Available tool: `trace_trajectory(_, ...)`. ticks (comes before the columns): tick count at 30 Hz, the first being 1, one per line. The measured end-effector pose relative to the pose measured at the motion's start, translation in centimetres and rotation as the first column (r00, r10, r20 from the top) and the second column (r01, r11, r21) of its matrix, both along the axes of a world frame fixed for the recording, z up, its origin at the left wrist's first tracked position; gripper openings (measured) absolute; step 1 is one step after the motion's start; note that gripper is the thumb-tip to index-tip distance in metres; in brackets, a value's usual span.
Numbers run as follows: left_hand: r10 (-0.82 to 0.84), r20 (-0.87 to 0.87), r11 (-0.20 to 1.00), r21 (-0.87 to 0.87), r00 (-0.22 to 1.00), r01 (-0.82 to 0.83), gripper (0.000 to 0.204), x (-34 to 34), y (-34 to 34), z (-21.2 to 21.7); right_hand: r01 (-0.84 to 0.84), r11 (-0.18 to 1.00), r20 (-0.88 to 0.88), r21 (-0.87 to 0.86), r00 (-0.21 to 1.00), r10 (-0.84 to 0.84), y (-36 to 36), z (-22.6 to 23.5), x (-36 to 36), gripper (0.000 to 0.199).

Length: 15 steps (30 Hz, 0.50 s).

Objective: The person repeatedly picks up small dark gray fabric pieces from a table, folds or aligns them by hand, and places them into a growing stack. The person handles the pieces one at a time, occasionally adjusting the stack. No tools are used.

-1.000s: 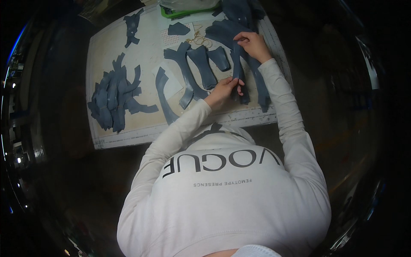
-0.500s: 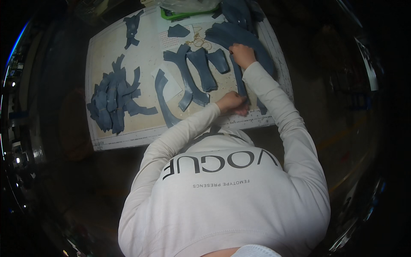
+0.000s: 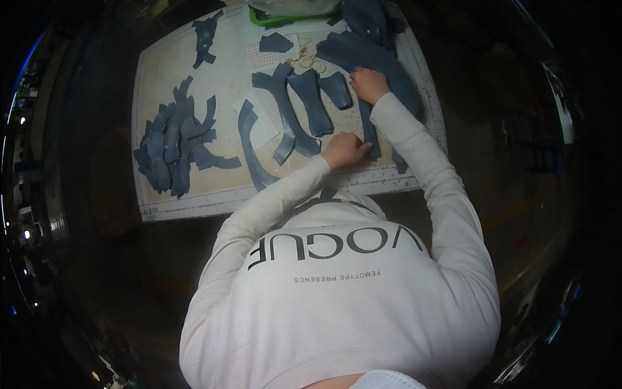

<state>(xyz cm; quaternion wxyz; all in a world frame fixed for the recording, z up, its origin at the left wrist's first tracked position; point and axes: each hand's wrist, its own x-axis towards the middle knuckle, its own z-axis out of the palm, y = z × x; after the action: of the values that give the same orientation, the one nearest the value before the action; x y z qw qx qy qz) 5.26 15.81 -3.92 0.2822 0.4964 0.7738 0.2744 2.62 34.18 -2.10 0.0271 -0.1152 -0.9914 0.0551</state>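
A long, narrow blue-grey strip (image 3: 368, 133), leather-like, lies lengthwise at the right of the table. My right hand (image 3: 370, 85) has its fingers closed on the strip's far end. Nearer to me, my left hand (image 3: 345, 151) is closed with its thumb and fingertips at the strip's left edge, near the lower end; the fingertips are partly hidden. Left of the hands lie a short flared piece (image 3: 335, 90), a stack of waisted pieces (image 3: 311, 104) and several curved pieces (image 3: 285, 117), all blue-grey. Another curved piece (image 3: 248, 146) lies beside my left forearm.
A heap of tied blue-grey pieces (image 3: 170, 149) covers the table's left part. More pieces (image 3: 205, 42) lie at the far left. Large blue-grey sheets (image 3: 382, 61) spread along the right edge. Yellow bands (image 3: 311, 63), a printed sheet (image 3: 261, 58) and a green tray (image 3: 291, 21) are farther back.
My left hand has moved slightly up and left along the strip, and its fingers have drawn together. My right hand stays at the far end. The whole view has shifted a little.
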Motion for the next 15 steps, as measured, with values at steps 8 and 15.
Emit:
trace_trajectory(8, 0.44, 0.504, 0.866, -0.021, 0.743, -0.499, 0.031, -6.7, -8.7, 3.4, 0.266, 0.954, -0.037, -0.142, 0.961, -0.273, -3.7, 2.0, 4.9, 0.049)
trace_trajectory(15, 0.853, 0.308, 0.433, 0.029, 0.42, -0.901, 0.02, -11.6, -20.3, 2.3, 0.346, 0.934, 0.195, -0.094, 0.926, -0.324, -8.7, 0.2, 9.8, 0.068)
